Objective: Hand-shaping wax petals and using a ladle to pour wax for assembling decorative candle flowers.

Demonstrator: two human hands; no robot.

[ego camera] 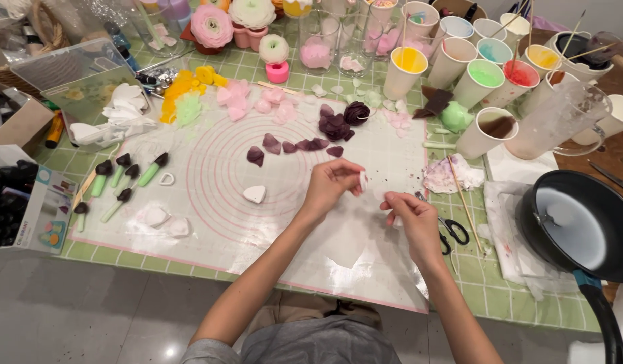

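My left hand (pixel 333 183) pinches a small white wax petal (pixel 363 180) between thumb and fingers above a translucent work mat (pixel 217 229) with pink rings. My right hand (pixel 411 214) sits just to its right, fingers curled and closed on another small white piece that is mostly hidden. A white heart-shaped petal (pixel 255 194) lies on the mat to the left of my hands. Dark purple petals (pixel 294 145) lie in a row beyond them, with a dark purple flower (pixel 356 112) further back.
Paper cups of coloured wax (pixel 487 74) crowd the back right. A black pan (pixel 580 226) stands at right, black scissors (pixel 453 232) beside my right hand. Green-handled brushes (pixel 123 176) lie at left. Pink, yellow and white petals (pixel 210 94) and finished flowers (pixel 212 27) are at the back.
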